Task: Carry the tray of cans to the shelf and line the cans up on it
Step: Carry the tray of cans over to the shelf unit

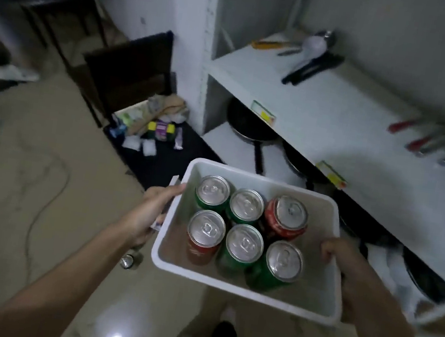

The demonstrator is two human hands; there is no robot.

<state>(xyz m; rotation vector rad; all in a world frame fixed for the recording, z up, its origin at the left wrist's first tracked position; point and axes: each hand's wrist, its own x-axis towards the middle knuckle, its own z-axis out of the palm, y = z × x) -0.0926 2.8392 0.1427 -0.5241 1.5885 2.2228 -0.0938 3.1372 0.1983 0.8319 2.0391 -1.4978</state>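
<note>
I hold a white plastic tray [311, 300] in the air in front of a white shelf [335, 132]. My left hand [149, 215] grips the tray's left rim and my right hand [344, 268] grips its right rim. Several upright cans stand in the tray in two rows: green cans [212, 192] and red cans [286, 214], all with silver tops. The shelf's top board lies ahead and to the right of the tray, slightly above it.
Black and white utensils [310, 60] lie at the back of the shelf, red-handled tools [420, 139] at its right. Dark pans [250, 126] sit on the lower board. A dark chair [132, 70] and a low black table with clutter [160, 131] stand left. One can [128, 262] is on the floor.
</note>
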